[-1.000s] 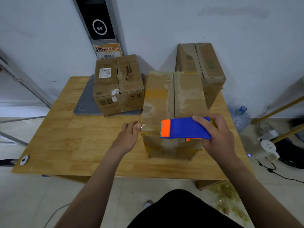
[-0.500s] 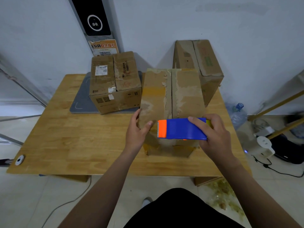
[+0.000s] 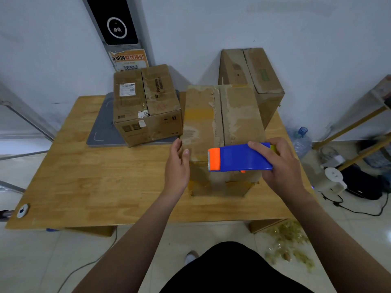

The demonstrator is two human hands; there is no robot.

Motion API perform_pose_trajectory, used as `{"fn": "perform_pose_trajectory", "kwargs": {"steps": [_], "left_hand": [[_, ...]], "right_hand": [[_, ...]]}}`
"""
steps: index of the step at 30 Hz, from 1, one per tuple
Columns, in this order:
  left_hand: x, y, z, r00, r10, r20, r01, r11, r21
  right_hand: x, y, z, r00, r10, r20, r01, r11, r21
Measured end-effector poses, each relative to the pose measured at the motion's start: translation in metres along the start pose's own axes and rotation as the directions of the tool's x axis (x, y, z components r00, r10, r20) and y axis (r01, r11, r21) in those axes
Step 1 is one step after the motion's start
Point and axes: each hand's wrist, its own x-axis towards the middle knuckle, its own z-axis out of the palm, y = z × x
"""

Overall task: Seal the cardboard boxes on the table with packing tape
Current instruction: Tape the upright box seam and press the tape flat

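Right hand wraps the rear end of the tape dispenser, fingers curled over its top, thumb side hidden. Dispenser is blue plastic with an orange front cap and a toothed cutting edge facing left, a bit of yellow showing at the back by the fingers; it is held level over the near top edge of the front box. Whether it touches the box, cannot tell. Left hand is spread, holding nothing, palm turned toward the left side of the front box near its top corner, thumb close to the cardboard; contact unclear. Front box: brown cardboard, tall, standing near the front-right part of the wooden table, top flaps closed with a centre seam running away from the camera, torn paper and pale old tape residue along the seam, a yellowish band across the left flap, shiny tape on the near face. Behind it to the left, a smaller labelled box with white stickers sits on a grey pad, flaps closed. Behind to the right, a third box stands against the white wall. A black panel with a white ring leans on the wall above an orange notice.
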Motion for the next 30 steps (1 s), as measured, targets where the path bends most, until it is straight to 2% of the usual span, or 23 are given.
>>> {"fn": "perform_pose_trajectory", "kwargs": {"steps": [5, 9, 12, 15, 21, 30], "left_hand": [[0.016, 0.018, 0.014, 0.981, 0.183, -0.065, -0.156, 0.942, 0.296], [0.027, 0.025, 0.032, 0.985, 0.124, -0.121, -0.086, 0.957, 0.277], [0.023, 0.024, 0.038, 0.958, 0.201, -0.205, -0.108, 0.914, 0.39], [0.02, 0.025, 0.038, 0.941, 0.25, -0.229, -0.124, 0.881, 0.456], [0.014, 0.031, 0.036, 0.965, 0.128, -0.231, -0.028, 0.919, 0.394], [0.016, 0.034, 0.032, 0.977, 0.069, -0.203, 0.018, 0.917, 0.399]], "right_hand": [[0.001, 0.006, 0.003, 1.0, 0.003, 0.019, -0.004, 0.999, 0.033], [0.003, 0.006, -0.003, 0.997, -0.039, 0.063, 0.035, 0.998, 0.049], [0.0, 0.008, -0.006, 0.991, -0.069, 0.112, 0.064, 0.997, 0.05], [0.0, 0.012, -0.01, 0.981, -0.116, 0.156, 0.11, 0.993, 0.049], [0.003, 0.019, -0.023, 0.956, -0.205, 0.208, 0.209, 0.978, 0.003], [0.005, 0.032, -0.039, 0.947, -0.245, 0.206, 0.256, 0.966, -0.025]]}}
